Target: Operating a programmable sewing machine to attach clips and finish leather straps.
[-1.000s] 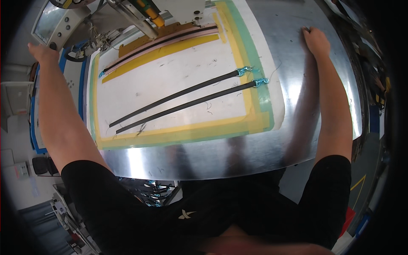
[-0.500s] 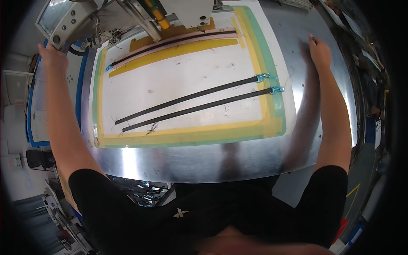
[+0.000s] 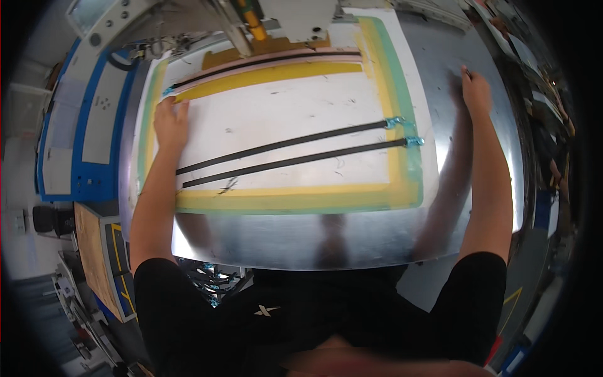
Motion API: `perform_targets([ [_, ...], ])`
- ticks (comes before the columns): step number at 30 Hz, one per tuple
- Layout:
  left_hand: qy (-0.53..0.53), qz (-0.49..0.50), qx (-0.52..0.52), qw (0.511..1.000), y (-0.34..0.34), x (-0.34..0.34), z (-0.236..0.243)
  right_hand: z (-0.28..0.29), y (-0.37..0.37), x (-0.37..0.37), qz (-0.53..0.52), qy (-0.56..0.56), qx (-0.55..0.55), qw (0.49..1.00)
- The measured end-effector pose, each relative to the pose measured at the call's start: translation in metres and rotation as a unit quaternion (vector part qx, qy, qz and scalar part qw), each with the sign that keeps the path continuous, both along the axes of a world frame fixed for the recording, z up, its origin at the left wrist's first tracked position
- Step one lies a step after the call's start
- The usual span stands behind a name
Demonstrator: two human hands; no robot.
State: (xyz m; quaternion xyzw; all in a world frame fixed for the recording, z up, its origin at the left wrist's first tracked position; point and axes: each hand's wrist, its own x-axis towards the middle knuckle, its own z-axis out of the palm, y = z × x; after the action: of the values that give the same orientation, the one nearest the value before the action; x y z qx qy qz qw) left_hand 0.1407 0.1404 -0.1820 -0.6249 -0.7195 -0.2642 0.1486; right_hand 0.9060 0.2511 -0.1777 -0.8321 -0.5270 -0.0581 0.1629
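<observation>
My left hand (image 3: 171, 125) is over the left part of the white taped template (image 3: 282, 107), fingers apart, near the end of a yellow strip (image 3: 270, 79) and a blue clasp (image 3: 168, 91). That clasp ends a black strap (image 3: 264, 65) lying in a pink channel near the machine head. Two more black straps (image 3: 282, 135) (image 3: 294, 161) lie slanted across the template, with blue metal clasps (image 3: 414, 142) at their right ends. My right hand (image 3: 477, 94) is closed above the steel table on the right, on a small dark thing I cannot make out.
The machine head (image 3: 289, 22) and its control panel (image 3: 94, 19) overhang the table (image 3: 289, 239). A blue-framed board (image 3: 81, 125) stands at the left, above a wooden-sided box (image 3: 100, 257). More straps with blue clasps (image 3: 210, 283) hang below the front edge.
My left hand has left the control panel and moved right and down onto the template. My right hand remains closed, slightly lower in view. The straps appear to lie unchanged.
</observation>
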Motion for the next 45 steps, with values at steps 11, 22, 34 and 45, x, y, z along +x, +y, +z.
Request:
perform_targets([
  [11, -0.011, 0.0, -0.04, 0.999, -0.011, 0.01, 0.025, -0.004, -0.001, -0.003, 0.037, -0.011, 0.017, 0.999],
  [22, -0.078, -0.045, -0.053, 0.995, -0.006, 0.004, 0.021, -0.008, -0.005, -0.044, 0.044, 0.013, 0.065, 0.997],
  [34, -0.039, -0.129, -0.163, 0.977, -0.021, 0.001, 0.037, 0.036, -0.032, -0.217, 0.207, 0.108, 0.091, 0.968],
  [45, 0.055, -0.268, -0.141, 0.951, -0.009, -0.056, 0.048, 0.037, -0.058, -0.433, 0.328, 0.015, -0.009, 0.944],
])
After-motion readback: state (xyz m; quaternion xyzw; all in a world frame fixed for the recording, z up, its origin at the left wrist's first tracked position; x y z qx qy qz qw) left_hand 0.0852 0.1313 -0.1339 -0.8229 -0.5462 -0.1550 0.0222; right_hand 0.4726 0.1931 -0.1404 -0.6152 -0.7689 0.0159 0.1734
